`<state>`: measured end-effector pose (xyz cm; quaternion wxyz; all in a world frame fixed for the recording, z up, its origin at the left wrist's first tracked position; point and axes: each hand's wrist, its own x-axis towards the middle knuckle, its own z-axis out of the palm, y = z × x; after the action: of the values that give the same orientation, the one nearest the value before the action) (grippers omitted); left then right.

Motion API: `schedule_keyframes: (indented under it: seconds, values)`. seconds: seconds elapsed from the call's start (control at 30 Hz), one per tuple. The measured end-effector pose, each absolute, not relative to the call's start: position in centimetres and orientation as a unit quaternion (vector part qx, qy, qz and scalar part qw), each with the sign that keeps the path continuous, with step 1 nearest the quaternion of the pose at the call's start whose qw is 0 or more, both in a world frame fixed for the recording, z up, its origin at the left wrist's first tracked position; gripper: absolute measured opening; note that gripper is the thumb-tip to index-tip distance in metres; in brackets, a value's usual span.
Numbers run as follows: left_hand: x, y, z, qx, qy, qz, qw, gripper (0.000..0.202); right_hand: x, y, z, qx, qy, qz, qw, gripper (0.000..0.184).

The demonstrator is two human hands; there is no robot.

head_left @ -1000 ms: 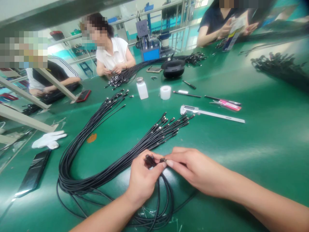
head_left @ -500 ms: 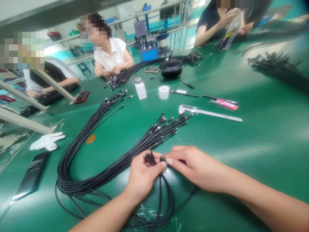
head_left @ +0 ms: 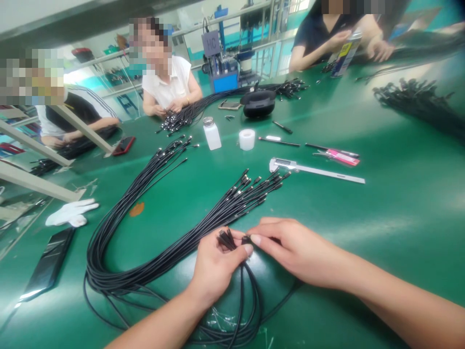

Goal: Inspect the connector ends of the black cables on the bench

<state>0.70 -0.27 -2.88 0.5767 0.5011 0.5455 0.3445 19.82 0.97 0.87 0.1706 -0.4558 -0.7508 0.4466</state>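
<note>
My left hand (head_left: 218, 264) is closed around several black cables (head_left: 250, 291), their connector ends poking up between thumb and fingers. Below it the cables loop down onto the green table. At the left thumb tip sits a small black connector (head_left: 246, 240), pinched by the thumb and forefinger of my right hand (head_left: 290, 249). A cable runs out beneath the right hand. Behind my hands a large bundle of black cables (head_left: 138, 271) lies curved in a U, with its connector ends fanned out to the right and at the back.
On the green table (head_left: 381, 232) lie a digital caliper (head_left: 316, 170), a white tape roll (head_left: 247, 139), a white bottle (head_left: 211, 134), a black case (head_left: 257, 103), a white glove (head_left: 72, 213) and a dark phone (head_left: 49, 261). Co-workers sit across, with more cable bundles (head_left: 417, 97).
My hands stay almost in place, the right fingers shifting slightly at the connector. Across the table, one person's head has turned; at the far right, another person's hand has lowered toward the table.
</note>
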Motion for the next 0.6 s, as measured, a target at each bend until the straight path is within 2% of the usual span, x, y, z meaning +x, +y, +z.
schedule_keyframes:
  seconds: [0.13,0.23,0.4,0.5,0.6]
  values:
    - [0.9,-0.3,-2.8,0.479,0.553,0.350,0.585,0.029,20.1,1.4,0.8,-0.492,-0.743,0.412,0.192,0.037]
    - [1.2,-0.3,-2.4,0.461,0.532,0.357,0.614,0.029,20.0,1.3,0.6,-0.493,-0.740,0.407,0.210,0.029]
    - [1.5,-0.5,-2.2,0.417,0.480,0.375,0.675,0.041,19.4,1.0,0.4,-0.461,-0.747,0.424,0.223,0.018]
    - [1.5,-0.4,-2.3,0.406,0.480,0.390,0.673,0.035,19.8,1.1,0.7,-0.485,-0.750,0.410,0.183,0.022]
    - [1.4,-0.3,-2.3,0.398,0.490,0.403,0.662,0.028,20.8,1.4,1.1,-0.501,-0.768,0.388,0.090,0.028]
